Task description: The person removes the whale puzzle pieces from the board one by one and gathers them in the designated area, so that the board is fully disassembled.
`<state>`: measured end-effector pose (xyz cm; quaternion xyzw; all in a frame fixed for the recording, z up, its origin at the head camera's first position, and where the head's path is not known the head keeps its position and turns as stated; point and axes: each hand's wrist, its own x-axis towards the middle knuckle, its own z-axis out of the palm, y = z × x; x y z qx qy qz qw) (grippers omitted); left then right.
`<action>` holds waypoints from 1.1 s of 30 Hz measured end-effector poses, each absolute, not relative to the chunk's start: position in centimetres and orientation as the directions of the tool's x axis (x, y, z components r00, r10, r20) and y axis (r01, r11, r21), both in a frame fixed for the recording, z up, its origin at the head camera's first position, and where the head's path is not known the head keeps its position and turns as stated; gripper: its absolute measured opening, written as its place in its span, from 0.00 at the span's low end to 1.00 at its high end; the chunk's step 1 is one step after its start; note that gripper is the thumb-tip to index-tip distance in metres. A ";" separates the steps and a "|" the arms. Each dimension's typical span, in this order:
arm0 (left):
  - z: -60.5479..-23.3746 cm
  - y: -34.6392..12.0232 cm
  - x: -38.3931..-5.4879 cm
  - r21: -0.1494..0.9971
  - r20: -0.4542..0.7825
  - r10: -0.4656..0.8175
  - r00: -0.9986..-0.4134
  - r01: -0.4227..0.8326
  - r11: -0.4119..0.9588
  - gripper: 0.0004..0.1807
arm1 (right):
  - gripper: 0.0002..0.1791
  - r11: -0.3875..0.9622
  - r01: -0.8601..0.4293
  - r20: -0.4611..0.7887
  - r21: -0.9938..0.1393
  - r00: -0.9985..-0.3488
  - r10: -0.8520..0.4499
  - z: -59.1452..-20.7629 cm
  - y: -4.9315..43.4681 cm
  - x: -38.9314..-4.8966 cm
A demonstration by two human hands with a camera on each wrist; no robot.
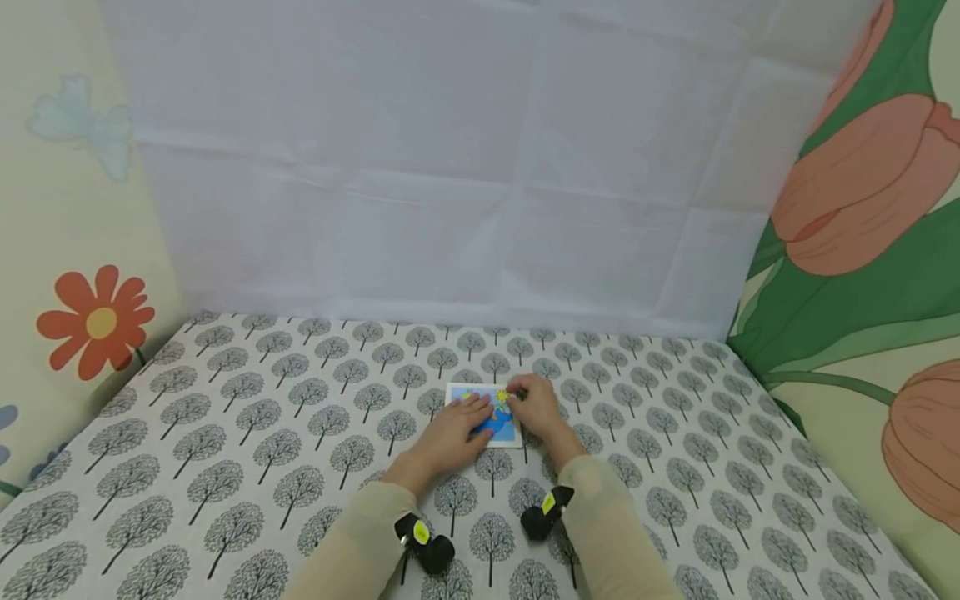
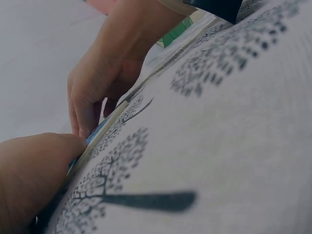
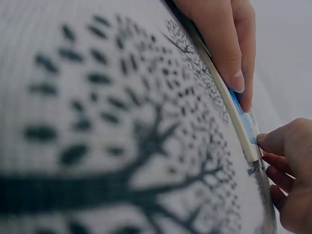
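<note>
The picture board [image 1: 507, 435] lies flat on the tree-print tablecloth [image 1: 750, 500], a white border round its blue scene, with a yellow sun-like shape [image 1: 502, 396] near its far right corner. The left hand [image 1: 456, 431] rests across the left half of the board, fingers laid out fairly straight over the picture and pressing on it rather than gripping, its thumb toward the board's near side. The right hand [image 1: 537, 408] is at the board's right end, thumb and bent fingers brought narrowly together just beside the yellow shape; whether they pinch the board's edge or some small piece, I cannot tell. From the right wrist, the board's pale side edge [image 3: 234, 122] shows, with the right thumb touching near its end. Nearer the person than the board are two cream sleeves [image 1: 618, 533], each with a black device [image 1: 547, 513] at the wrist. Beyond the board hangs a creased white sheet [image 1: 420, 167]; well to its left is a printed red flower [image 1: 101, 323], and well to its right are large printed pink tulips [image 1: 862, 183].
</note>
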<state>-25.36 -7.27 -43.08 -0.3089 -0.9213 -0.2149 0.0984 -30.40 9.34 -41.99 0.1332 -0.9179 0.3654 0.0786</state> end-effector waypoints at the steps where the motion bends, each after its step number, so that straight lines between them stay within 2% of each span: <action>1: -43.1 -7.3 -25.3 0.336 0.312 0.528 -0.790 0.612 0.716 0.24 | 0.06 0.695 -0.302 0.235 -0.653 -0.953 -0.192 -41.9 9.3 -30.4; 17: -42.5 -7.0 -24.9 0.346 0.298 0.525 -0.798 0.602 0.720 0.24 | 0.07 0.740 -0.183 0.106 -0.647 -0.983 -0.150 -41.4 9.3 -30.6; 26: -42.5 -7.1 -24.9 0.349 0.288 0.523 -0.802 0.597 0.722 0.24 | 0.06 0.732 -0.187 0.113 -0.655 -0.982 -0.149 -41.2 9.1 -30.6; 33: -42.4 -7.2 -24.9 0.351 0.286 0.518 -0.806 0.591 0.726 0.24 | 0.04 0.666 -0.262 0.183 -0.698 -0.965 -0.188 -41.5 9.5 -30.6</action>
